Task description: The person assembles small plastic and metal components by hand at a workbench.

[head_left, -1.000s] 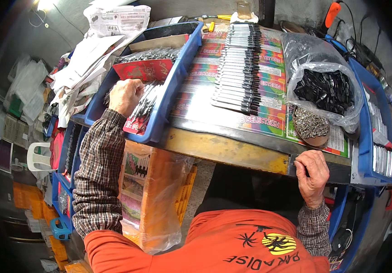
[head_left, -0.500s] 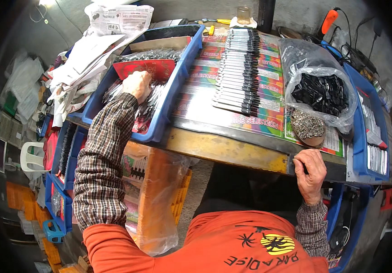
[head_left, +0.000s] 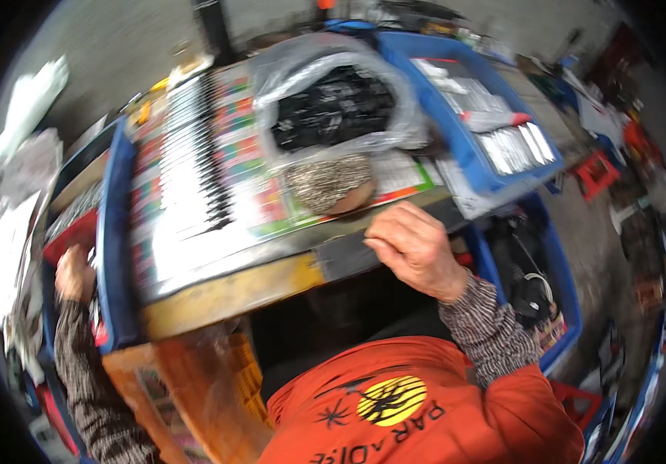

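My left hand [head_left: 75,274] is down inside the blue bin [head_left: 116,232] at the left, against a red card [head_left: 78,232]. Motion blur smears its fingers, and whatever it touches there is hard to make out. My right hand [head_left: 418,251] hovers by the table's front edge, its fingers curled in and thumb pressed to them; anything between them is hidden. Nearest to it lies a heap of small shiny metal parts [head_left: 329,182] on a round dish. Farther left, slim pen-like pieces [head_left: 186,155], pale with black ends, lie in a long row.
Behind the metal parts stands a clear plastic bag [head_left: 267,135] of black parts. A blue tray [head_left: 480,174] at the right holds white pieces. Another blue bin [head_left: 565,332] sits below it. Loose papers [head_left: 16,255] lie at the far left.
My view has swung to the right, so the table appears shifted left. My left hand stays in the bin; my right hand remains near the table's edge, fingers still curled.
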Demonstrator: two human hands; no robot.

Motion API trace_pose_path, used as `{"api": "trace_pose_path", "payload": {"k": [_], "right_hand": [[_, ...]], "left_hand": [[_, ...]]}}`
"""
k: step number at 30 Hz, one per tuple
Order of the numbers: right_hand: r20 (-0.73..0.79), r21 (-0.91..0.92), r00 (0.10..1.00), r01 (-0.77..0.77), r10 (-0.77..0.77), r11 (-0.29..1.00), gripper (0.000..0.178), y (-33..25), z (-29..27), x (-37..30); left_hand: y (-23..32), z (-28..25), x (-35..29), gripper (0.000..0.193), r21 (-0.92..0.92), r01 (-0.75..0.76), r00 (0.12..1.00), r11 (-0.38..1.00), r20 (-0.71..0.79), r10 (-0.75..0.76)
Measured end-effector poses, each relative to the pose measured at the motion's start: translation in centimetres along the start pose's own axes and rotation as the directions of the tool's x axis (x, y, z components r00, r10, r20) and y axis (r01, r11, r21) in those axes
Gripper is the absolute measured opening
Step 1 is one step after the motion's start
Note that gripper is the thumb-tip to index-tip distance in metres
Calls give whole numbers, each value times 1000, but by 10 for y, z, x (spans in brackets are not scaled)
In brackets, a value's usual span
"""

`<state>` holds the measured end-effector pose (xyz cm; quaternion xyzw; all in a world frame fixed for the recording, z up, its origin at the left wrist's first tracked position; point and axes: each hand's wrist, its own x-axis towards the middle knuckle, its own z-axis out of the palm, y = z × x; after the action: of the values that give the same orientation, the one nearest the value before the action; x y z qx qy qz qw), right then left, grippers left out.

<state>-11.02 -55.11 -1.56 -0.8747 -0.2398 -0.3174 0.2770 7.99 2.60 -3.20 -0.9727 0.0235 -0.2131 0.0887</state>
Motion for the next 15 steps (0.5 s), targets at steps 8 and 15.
{"api": "trace_pose_path", "payload": {"k": [8, 15], "right_hand": [[-127, -233, 985, -141, 114, 962, 9, 38, -77, -3], [-179, -435, 923, -385, 341, 814, 12, 116, -138, -10]], "left_hand": [[16, -10, 0, 14, -110, -52, 996, 993, -83, 43], [6, -22, -4, 18, -256, -64, 989, 964, -142, 28]]}}
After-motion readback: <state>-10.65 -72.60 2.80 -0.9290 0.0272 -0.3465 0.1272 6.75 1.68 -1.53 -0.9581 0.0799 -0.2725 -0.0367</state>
